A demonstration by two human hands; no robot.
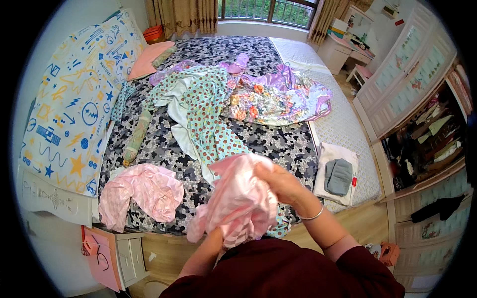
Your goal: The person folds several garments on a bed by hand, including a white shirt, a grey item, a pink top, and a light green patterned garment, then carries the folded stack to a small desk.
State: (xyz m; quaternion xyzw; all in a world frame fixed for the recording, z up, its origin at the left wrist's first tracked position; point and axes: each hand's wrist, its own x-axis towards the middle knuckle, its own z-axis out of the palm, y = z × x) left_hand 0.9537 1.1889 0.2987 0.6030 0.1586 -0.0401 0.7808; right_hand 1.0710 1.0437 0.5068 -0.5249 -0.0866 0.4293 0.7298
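A shiny pink garment or cloth [238,193] hangs bunched up in front of my chest, over the near edge of the bed. My right hand [277,180], with a bangle on its wrist, grips its upper right part. At the lower side my left hand [214,235] reaches into the folds; its fingers are hidden by the fabric. Beyond it, a mint-green printed cloth [208,111] with a white underside stretches across the bed. A second pink cloth [149,193] lies crumpled to the left.
Floral fabric with purple edging [268,100] is spread on the patterned bed sheet [283,141]. On the left are a bolster [138,138], a pink pillow [149,57] and a printed headboard cover [78,108]. Folded grey cloth [338,177] rests at right, near an open wardrobe [428,141].
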